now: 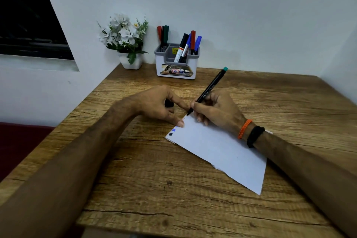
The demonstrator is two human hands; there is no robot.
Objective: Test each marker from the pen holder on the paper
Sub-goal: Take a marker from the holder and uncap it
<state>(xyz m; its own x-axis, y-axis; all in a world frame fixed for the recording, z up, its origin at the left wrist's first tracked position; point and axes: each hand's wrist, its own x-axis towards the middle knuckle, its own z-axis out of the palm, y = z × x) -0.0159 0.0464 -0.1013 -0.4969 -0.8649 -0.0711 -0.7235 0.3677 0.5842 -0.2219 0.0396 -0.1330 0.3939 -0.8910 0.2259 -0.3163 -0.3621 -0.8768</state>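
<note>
Pen holder (176, 63), rear of desk (135, 170): seven markers, three left compartment, four right. Paper (218, 149), one sheet, centre. Right hand (218, 110) grips one black marker (207, 91), tip at the paper's far corner. Left hand (160, 106) holds a dark cap (169, 103), finger pressing the paper's edge. One flower pot (131, 61).

Your left hand (158, 105): forearm angled in from lower left, fingers curled around a small dark object, one fingertip pressed down flat. Your right hand (216, 110): forearm entering from lower right, thumb and fingers pinching a pen in a writing grip, heel resting down. Right wrist: orange band (244, 128) and black band (255, 136), side by side.
</note>
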